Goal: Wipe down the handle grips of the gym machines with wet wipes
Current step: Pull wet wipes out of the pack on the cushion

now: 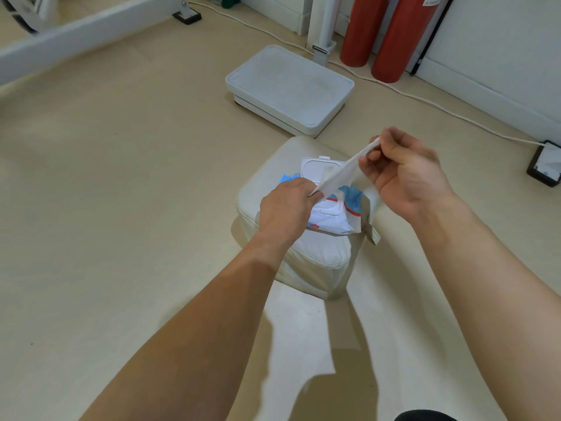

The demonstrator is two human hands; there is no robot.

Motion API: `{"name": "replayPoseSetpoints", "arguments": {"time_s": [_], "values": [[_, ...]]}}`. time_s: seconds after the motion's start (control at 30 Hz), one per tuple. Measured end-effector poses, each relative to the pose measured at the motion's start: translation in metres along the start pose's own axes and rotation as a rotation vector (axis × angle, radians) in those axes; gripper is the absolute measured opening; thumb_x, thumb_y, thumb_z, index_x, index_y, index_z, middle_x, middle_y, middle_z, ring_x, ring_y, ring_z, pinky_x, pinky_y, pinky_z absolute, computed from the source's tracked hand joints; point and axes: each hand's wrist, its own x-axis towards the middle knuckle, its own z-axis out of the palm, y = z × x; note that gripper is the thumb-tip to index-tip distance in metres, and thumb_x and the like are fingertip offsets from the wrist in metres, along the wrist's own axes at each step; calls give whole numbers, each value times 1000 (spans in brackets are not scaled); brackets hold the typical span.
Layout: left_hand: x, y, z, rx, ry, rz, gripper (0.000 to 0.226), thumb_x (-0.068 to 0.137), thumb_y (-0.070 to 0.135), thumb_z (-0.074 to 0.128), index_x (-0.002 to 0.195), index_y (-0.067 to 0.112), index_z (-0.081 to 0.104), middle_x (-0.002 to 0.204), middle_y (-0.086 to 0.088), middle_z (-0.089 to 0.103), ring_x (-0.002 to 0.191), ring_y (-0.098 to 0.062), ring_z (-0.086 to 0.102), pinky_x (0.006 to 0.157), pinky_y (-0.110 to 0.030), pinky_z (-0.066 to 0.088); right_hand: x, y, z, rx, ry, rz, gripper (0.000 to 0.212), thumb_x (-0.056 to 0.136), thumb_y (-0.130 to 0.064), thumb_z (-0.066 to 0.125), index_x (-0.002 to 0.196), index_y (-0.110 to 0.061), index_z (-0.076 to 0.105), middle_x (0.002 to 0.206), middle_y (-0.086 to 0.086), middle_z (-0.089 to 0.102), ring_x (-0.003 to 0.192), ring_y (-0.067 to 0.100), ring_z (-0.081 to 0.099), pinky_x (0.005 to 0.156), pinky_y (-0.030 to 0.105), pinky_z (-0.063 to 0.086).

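A blue and white pack of wet wipes (334, 218) lies on a cream cushioned stool (315, 256), its white flip lid (318, 168) standing open. A white wet wipe (343, 171) stretches taut from the pack's opening up to the right. My right hand (406, 177) pinches the wipe's upper end between thumb and fingers. My left hand (288, 208) rests on the pack and pinches the wipe's lower end at the opening. No machine handle grip shows clearly.
A white scale platform (288, 86) sits on the beige floor behind the stool, with its post (324, 25) rising at the back. Two red cylinders (391, 41) lean on the wall. A white cable (440, 107) runs to a black box (546, 164). A white machine frame (60, 38) crosses the top left.
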Motion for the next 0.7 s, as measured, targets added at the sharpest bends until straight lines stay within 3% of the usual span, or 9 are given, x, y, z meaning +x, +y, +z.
{"name": "replayPoseSetpoints", "arguments": {"time_s": [0.17,0.3,0.4,0.53,0.6,0.7], "values": [[1,-1,2,-13,20,-5,31,103,39,49,78,22,51,84,7,52,80,-20,48,64,-30,29,3,-11,-9,99,-8,-18,14,99,-3,53,90,-14,57,79,4,60,57,8,52,68,27,55],[0,1,4,-10,38,5,28,103,39,47,84,20,54,91,9,54,83,-18,45,66,-32,33,3,-11,-11,145,-10,-13,14,98,-6,54,91,-16,57,78,2,62,57,8,51,66,27,53],[-4,6,1,12,55,43,26,101,38,48,79,24,45,91,12,47,83,-18,44,65,-31,33,5,-1,-9,-131,51,-36,13,101,-10,53,94,-19,59,79,-1,55,60,10,51,63,28,52],[-1,13,-12,-89,-66,-27,23,90,39,51,73,25,44,89,7,51,84,-22,48,63,-32,29,6,15,-14,-584,119,1,26,104,-8,42,95,-18,65,89,3,55,70,16,54,58,30,55],[2,17,-19,-187,-102,-83,26,86,48,41,82,26,53,90,4,57,88,-26,53,68,-35,32,5,21,-17,-656,116,58,29,102,-3,39,99,-16,65,99,9,56,72,19,57,57,31,57],[6,26,-24,-299,-144,-234,48,98,58,28,93,25,62,95,5,59,93,-24,51,77,-36,34,3,30,-22,-716,94,113,42,94,5,36,116,-20,61,99,14,52,68,22,59,68,40,60]]}}
